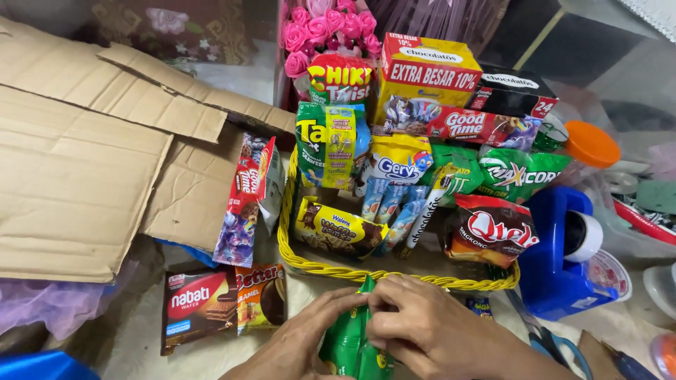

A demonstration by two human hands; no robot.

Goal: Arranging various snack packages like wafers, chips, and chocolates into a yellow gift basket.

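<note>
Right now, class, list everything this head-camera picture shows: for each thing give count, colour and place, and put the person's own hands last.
wicker basket: one, yellow, centre, filled with snack packs
snack packs in basket: about ten, mixed colours, standing and leaning inside
snack boxes: two, one orange and one black, behind the basket
artificial roses: one bunch, pink, top centre
cardboard sheets: several, brown, left
biscuit pack: one, red and purple, leaning left of the basket
wafer packs: two, brown and orange, lower left
tape dispenser: one, blue, right of the basket
green packet: one, bottom centre, held by both hands
left hand: on the packet's left
right hand: pinching the packet's top
</note>
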